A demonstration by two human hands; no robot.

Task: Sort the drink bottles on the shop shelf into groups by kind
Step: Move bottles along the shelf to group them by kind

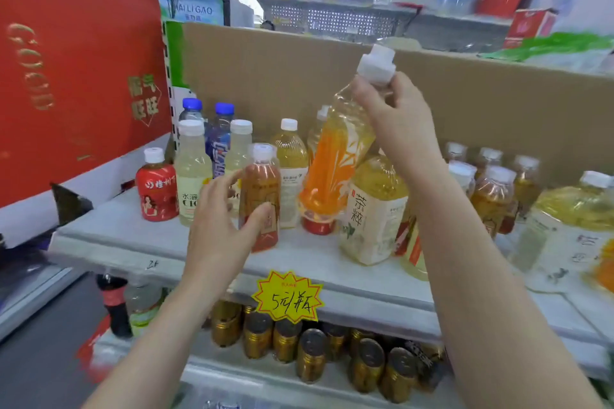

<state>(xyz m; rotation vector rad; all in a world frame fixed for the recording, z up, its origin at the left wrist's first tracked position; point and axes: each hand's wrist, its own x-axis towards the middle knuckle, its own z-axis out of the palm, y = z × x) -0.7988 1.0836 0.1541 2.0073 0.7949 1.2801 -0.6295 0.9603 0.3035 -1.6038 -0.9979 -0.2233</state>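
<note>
Risk sits mostly in your right hand [395,123], which pinches the tall orange bottle [335,169] high up, fingers curled round the neck just under its white cap [377,65]. The bottle hangs tilted. Its base swings out to the left of that hand, low over the shelf [133,242] and right beside the square tea bottle [372,209] that stands under your wrist. A grip so near the top lets a full bottle swing, and I judge the base could knock the tea bottle or the ones behind it. The row is packed closely enough for one to tip the next. A slip at the neck would drop it onto them.

Your left hand [219,219] is released, fingers spread and cupped round the small amber bottle [262,196]. The thumb lies at its label, though I cannot tell whether it touches. That bottle stands toward the front edge, so a push instead of a firm hold could send it over, down toward the gold cans [259,339] below your forearms. Just beyond your left fingers, the pale lemon bottle [192,176] is near enough to be nudged.

More amber bottles [491,196] stand to the right of your right arm. Carrying the small one across under the hanging bottle invites a clash.
</note>
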